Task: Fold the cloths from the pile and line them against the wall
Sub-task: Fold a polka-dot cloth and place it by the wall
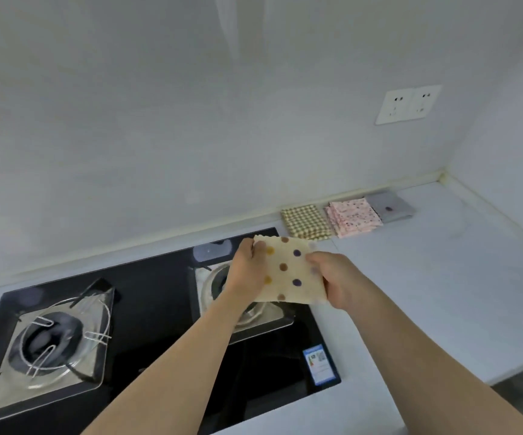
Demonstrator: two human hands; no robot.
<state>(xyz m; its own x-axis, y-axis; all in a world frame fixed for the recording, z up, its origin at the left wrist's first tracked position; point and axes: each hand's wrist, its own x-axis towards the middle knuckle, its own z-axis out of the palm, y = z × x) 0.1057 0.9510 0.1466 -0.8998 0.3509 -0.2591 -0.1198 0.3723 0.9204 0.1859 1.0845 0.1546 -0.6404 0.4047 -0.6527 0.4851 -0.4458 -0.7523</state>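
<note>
Nearest to me, two bare forearms reach up from the bottom edge of the view and meet over the right side of a black glass hob (160,309). A blue and white label (320,364) sits on the hob's near right corner. The left burner (53,337) has a wire pot stand on a steel plate; the right burner (222,287) is partly hidden behind the hands.

My left hand (246,271) has its grip closed on the left edge of a folded cream cloth with brown, purple and yellow dots (288,268), fingers curled over the upper left corner. My right hand (332,281) grasps the cloth's right edge, thumb on top and the fingers tucked behind. The dotted cloth is held flat between both hands, in the air above the right burner and the hob's right edge, not touching the desk (410,293).

Further back, three folded cloths lie in a row on the white desk along the foot of the wall (191,120): a brown checked cloth (305,221), just beside it a pink patterned cloth (354,216), and then a grey cloth (390,208) nearest the corner. The pink one overlaps the grey one's edge slightly. Above them, on the wall, is a white double socket (408,104).
</note>
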